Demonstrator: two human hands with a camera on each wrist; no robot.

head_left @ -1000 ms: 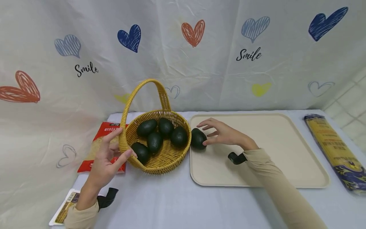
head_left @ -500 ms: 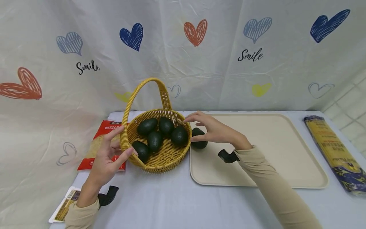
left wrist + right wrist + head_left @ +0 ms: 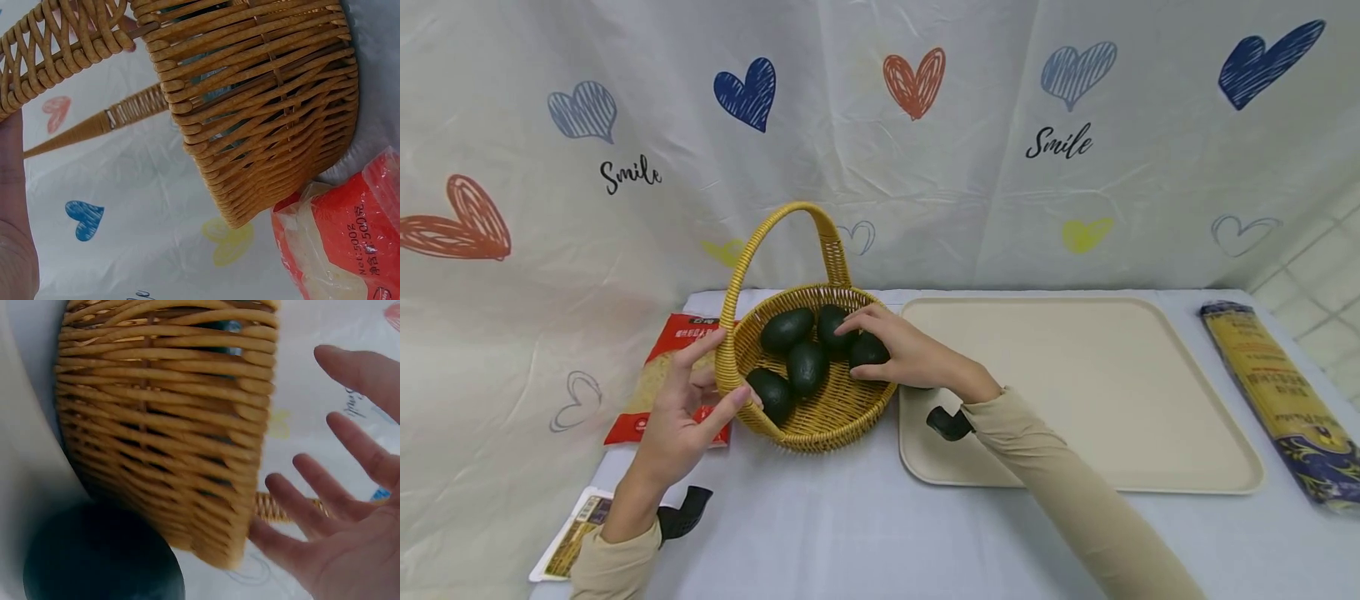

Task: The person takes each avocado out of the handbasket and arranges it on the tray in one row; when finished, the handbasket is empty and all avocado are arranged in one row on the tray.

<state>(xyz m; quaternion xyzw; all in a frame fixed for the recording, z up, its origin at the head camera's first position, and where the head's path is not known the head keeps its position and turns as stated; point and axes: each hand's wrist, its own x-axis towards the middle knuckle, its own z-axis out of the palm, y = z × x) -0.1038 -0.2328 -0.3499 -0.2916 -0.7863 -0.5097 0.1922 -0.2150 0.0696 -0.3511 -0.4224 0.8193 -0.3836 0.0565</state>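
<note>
A yellow wicker basket (image 3: pixel 835 439) with a tall handle holds several dark green avocados (image 3: pixel 787 332). My left hand (image 3: pixel 673 429) grips it at the left foot of the handle, thumb at the rim and fingers behind. Over the basket's right rim reaches my right hand (image 3: pixel 913 352), its fingers spread and loosely bent above the avocado (image 3: pixel 868 352) nearest that side. The right wrist view shows these fingers apart, with nothing between them. One more avocado (image 3: pixel 103 556) lies on the beige tray beside the basket, mostly hidden under my right hand in the head view.
The beige tray (image 3: pixel 1075 392) lies right of the basket. A yellow and blue package (image 3: pixel 1277 400) lies at the far right. Behind my left hand is a red food bag (image 3: pixel 662 375), and a white-edged package (image 3: pixel 576 537) sits near my left wrist. A heart-printed cloth (image 3: pixel 970 167) hangs behind.
My right hand has moved left from the avocado on the tray to above the basket, carrying nothing. The left hand keeps its grip, and that avocado stays on the tray.
</note>
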